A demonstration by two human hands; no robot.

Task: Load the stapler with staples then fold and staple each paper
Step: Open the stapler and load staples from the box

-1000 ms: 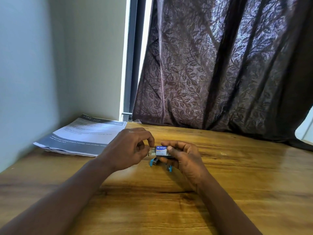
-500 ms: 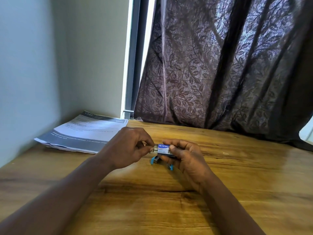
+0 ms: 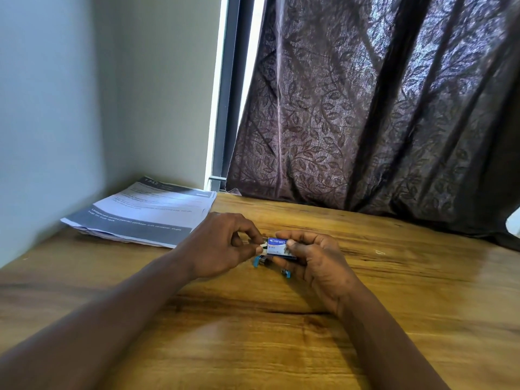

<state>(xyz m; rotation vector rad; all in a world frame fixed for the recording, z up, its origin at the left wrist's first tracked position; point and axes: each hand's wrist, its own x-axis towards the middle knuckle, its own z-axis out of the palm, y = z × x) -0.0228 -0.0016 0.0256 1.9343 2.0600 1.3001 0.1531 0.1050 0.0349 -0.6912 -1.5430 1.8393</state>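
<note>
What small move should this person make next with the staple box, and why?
Probably slide the white end piece further out of the Kangaro staple box. The right hand grips the box, the left hand pinches that piece, which barely protrudes, and no staples show yet. The blue stapler lies on the table beneath, partly hidden.

Home room, likely: wooden desk (image 3: 394,319) in wall corner, leaf-patterned curtain (image 3: 380,108) over window, printed papers (image 3: 146,212).
</note>
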